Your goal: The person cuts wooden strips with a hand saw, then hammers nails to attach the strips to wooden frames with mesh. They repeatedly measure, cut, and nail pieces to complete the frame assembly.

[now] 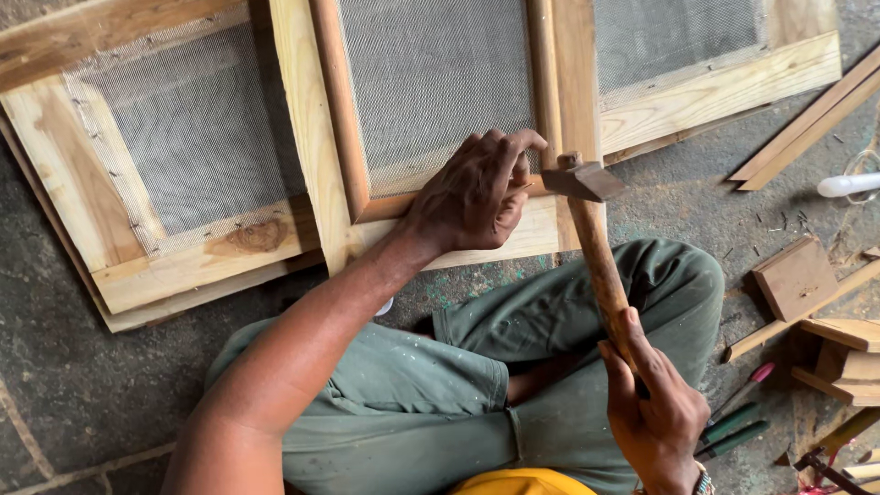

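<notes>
On a concrete workshop floor [73,385], a seated person in green trousers is working on a set of wooden screen frames, and the pictures suggest the job is partly done. Lying at far left, a pale frame [174,261] is already carrying its grey mesh [197,128], with small fasteners dotting the edge of the netting. At centre, the frame in hand [316,137] is lying flat just in front of the person's knees, its mesh held under a darker inner strip [335,101]. The left hand [472,192] is pressing down on the lower corner of that strip, fingers bunched together as if pinching a small nail, though the nail itself is too small to make out. Just beside those fingers, the hammer [587,183] is hanging with its head over the corner, and the right hand [655,408] is wrapping tightly around the end of its wooden handle. Judging by this, the corner is being fastened now. At right, loose offcuts [797,275] and slats [807,119] are lying scattered.
</notes>
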